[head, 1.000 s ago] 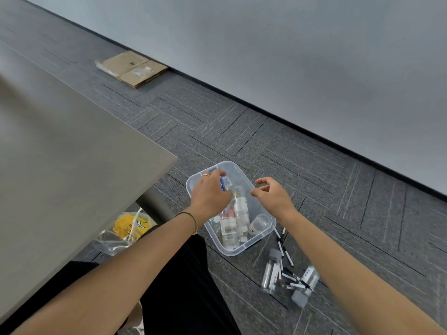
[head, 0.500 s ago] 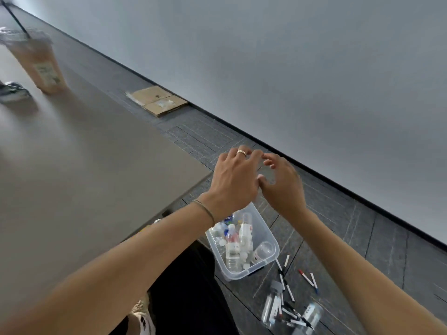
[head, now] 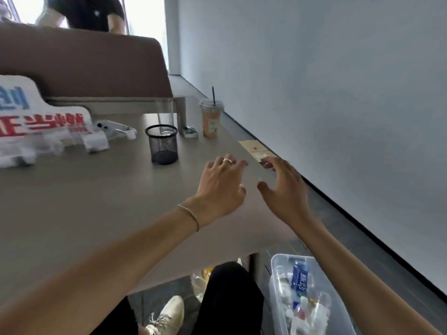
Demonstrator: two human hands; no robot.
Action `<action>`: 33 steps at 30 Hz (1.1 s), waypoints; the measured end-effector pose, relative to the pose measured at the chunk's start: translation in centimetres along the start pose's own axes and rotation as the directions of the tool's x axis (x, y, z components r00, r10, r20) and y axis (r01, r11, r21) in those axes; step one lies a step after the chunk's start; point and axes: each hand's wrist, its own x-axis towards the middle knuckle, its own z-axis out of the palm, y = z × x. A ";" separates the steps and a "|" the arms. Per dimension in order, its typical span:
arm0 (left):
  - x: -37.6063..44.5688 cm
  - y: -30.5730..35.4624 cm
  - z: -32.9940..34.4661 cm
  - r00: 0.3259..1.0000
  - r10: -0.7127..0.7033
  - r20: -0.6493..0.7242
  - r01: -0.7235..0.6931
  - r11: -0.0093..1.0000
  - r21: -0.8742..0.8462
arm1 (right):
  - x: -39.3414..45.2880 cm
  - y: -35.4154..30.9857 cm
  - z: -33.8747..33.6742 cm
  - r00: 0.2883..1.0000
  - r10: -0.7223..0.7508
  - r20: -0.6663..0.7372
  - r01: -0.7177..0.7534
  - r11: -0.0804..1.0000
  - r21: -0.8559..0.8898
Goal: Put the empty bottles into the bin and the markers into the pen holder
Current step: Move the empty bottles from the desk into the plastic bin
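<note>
1. The left hand (head: 219, 189) hangs over the near right part of the grey surface (head: 84, 201), fingers spread and loose, holding nothing; a ring sits on one finger and a thin bracelet on the wrist.
2. The right hand (head: 284, 194) is just beside it to the right, over the surface's right edge, palm turned inward, fingers apart and also holding nothing. The two hands are near each other but do not touch.
3. The black mesh pen holder (head: 161, 144) stands upright on the surface, beyond the left hand and to its left, well apart from both hands. No markers show above its rim.
4. The clear plastic bin (head: 274, 281) sits on the floor below the right forearm, nearer the person than either hand. Several empty bottles (head: 300, 281) lie jumbled inside it, one with a blue label.
5. Beyond the hands, past the pen holder to its right, an iced drink cup (head: 211, 117) with a black straw stands near the surface's right edge.
6. Far to the left of the left hand lies a white sign (head: 36, 117) with blue and red lettering, and a white phone (head: 113, 128) rests between it and the pen holder.
7. A flat piece of cardboard (head: 256, 148) lies on the floor just beyond the right hand's fingertips.
</note>
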 end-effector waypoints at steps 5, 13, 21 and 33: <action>-2.5 -8.7 -4.4 0.989 -0.145 -0.023 0.147 0.981 0.124 | 2.7 -7.7 6.0 0.990 -0.132 0.042 0.128 0.988 0.087; -8.0 -21.2 -10.3 0.929 -0.359 -0.091 0.370 0.909 0.194 | 6.4 -18.8 14.6 0.945 -0.306 0.116 0.281 0.940 0.194; -10.7 -31.7 -13.3 0.866 -0.489 -0.107 0.499 0.830 0.250 | 9.0 -26.6 22.7 0.873 -0.429 0.234 0.381 0.897 0.224; -10.2 -45.3 -15.6 0.786 -0.619 0.011 0.571 0.731 0.373 | 13.7 -31.8 30.4 0.847 -0.486 0.215 0.428 0.864 0.265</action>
